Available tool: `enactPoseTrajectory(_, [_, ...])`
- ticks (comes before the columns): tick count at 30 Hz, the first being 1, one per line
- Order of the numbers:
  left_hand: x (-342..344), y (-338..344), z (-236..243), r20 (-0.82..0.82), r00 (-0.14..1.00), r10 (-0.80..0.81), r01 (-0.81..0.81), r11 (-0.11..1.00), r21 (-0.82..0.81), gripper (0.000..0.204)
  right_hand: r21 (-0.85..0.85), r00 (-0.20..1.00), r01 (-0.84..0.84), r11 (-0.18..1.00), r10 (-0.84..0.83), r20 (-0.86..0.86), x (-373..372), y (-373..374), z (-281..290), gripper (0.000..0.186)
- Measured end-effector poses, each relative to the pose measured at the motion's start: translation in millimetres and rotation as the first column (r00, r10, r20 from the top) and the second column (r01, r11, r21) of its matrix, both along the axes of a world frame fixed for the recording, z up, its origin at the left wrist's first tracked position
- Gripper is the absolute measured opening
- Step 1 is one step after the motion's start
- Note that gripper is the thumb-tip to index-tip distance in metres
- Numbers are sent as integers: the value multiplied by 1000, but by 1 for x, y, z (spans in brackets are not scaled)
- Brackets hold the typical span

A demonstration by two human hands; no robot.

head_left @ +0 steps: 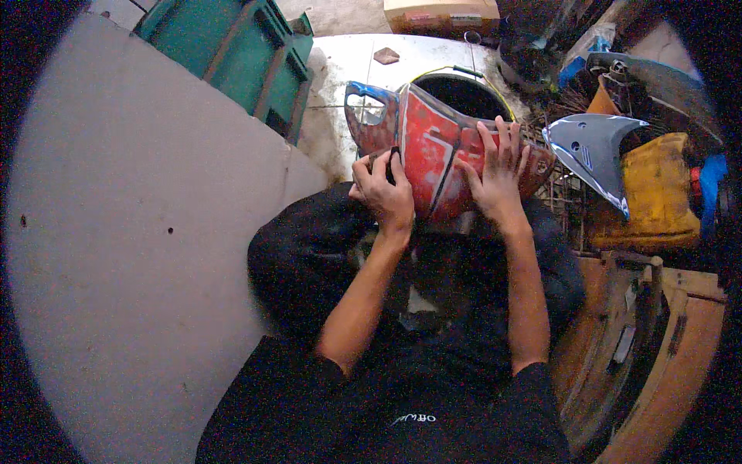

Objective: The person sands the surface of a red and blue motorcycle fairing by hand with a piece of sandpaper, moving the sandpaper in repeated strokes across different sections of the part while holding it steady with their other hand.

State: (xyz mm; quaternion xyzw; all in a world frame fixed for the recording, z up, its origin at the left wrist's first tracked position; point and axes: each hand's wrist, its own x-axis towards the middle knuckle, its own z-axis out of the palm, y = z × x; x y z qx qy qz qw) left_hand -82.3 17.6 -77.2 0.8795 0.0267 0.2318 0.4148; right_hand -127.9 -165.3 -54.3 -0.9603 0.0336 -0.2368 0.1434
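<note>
The red panel (pixel 433 151) lay beneath your left grip (pixel 384 189), pinched on a dark pad (pixel 395 157), and your right grip (pixel 498 172), spread open, clasping nothing. Slack pressure there could have let the panel skid toward the bucket (pixel 460 87) beyond.

One red panel (pixel 423 172), one silver panel (pixel 599 147), one yellow container (pixel 657 189)

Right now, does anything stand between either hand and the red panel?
Nothing visible blocks the right hand, spread on the red panel. The left hand grips a small dark piece at the panel; nothing else visible stands in between.
</note>
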Motion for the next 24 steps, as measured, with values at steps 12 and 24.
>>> enactPoseTrajectory(12, [-16, 10, -9, 44, 999, 0, -7, 989, 151, 20, -21, 1000, -11, 1000, 11, -4, 2, -3, -6, 71])
enactPoseTrajectory(24, [-5, 1, 5, 40, 999, -36, 35, 999, 39, 18, 1, 1000, 0, 1000, 0, 13, 1, -2, 2, 72])
